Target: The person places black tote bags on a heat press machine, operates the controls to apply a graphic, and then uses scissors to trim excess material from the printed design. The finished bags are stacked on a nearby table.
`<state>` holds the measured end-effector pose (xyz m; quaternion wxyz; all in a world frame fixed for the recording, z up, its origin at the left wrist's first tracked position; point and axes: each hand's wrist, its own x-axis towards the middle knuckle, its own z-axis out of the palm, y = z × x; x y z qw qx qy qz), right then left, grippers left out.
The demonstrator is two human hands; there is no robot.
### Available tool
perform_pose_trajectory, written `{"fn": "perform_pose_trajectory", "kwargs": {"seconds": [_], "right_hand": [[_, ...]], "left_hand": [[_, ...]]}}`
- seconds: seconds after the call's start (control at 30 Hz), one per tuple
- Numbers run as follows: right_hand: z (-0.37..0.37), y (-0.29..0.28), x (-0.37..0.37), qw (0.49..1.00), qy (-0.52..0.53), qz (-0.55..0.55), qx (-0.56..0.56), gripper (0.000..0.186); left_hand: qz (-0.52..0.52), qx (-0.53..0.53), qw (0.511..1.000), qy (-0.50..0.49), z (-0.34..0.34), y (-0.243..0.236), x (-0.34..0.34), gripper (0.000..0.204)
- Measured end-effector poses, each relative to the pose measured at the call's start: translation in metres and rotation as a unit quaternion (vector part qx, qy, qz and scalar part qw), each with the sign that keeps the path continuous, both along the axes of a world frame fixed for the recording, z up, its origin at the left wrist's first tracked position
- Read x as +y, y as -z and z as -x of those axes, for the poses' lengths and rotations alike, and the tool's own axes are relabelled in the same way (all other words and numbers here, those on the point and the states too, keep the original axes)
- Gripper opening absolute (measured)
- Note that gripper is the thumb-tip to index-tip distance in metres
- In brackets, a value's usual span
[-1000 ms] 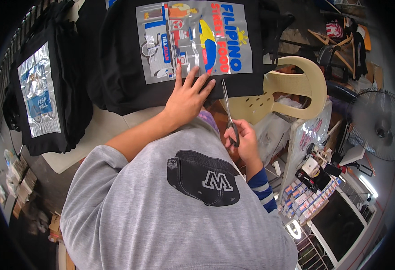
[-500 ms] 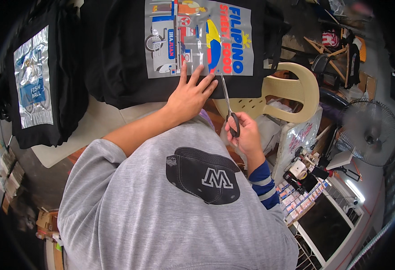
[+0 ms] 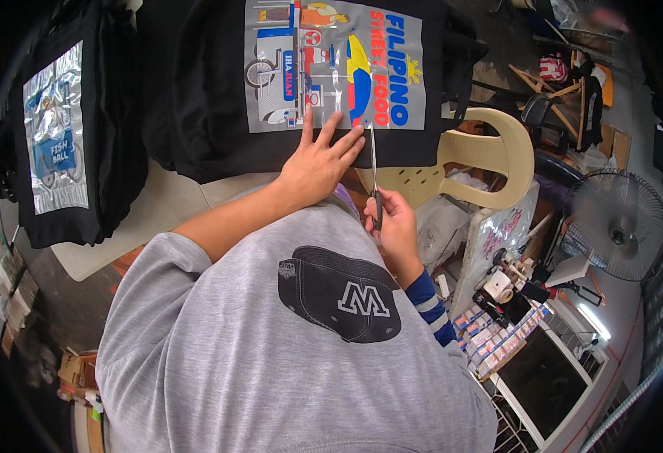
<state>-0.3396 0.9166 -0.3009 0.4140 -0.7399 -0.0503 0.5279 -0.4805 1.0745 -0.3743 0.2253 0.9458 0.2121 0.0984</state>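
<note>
A black cloth item [image 3: 203,98], perhaps a shirt, lies in front of me with a colourful print under a shiny clear film [image 3: 331,68]. My left hand [image 3: 319,167] rests on its near part, fingers spread, their tips on the film's lower edge. In my right hand [image 3: 394,224] is a pair of scissors [image 3: 374,162] with black handles. The blades point away from me, and their tips touch or lie over the film's lower edge, just right of my left fingers. Whether the blades have cut into it, I cannot tell.
More black cloth with a film-covered print [image 3: 58,136] lies at the left on the pale table [image 3: 120,234]. A cream plastic chair [image 3: 509,162] stands close by on the right. Beyond it are a fan [image 3: 618,223] and a screen [image 3: 547,381].
My right hand has moved a little to the left, and the scissors have turned from slanting to nearly straight up. My left hand stays on the cloth.
</note>
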Motion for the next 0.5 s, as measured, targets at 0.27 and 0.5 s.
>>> {"fn": "perform_pose_trajectory", "kwargs": {"seconds": [0.27,0.5], "right_hand": [[0.000,0.005,0.003,1.000,-0.009,-0.001,-0.015,0.032],[-0.003,0.013,0.007,0.999,-0.028,-0.013,-0.032,0.033]], "left_hand": [[0.035,0.002,0.999,0.023,-0.008,-0.006,0.007,0.039],[0.052,-0.041,0.998,0.021,-0.008,-0.001,0.008,0.026]]}}
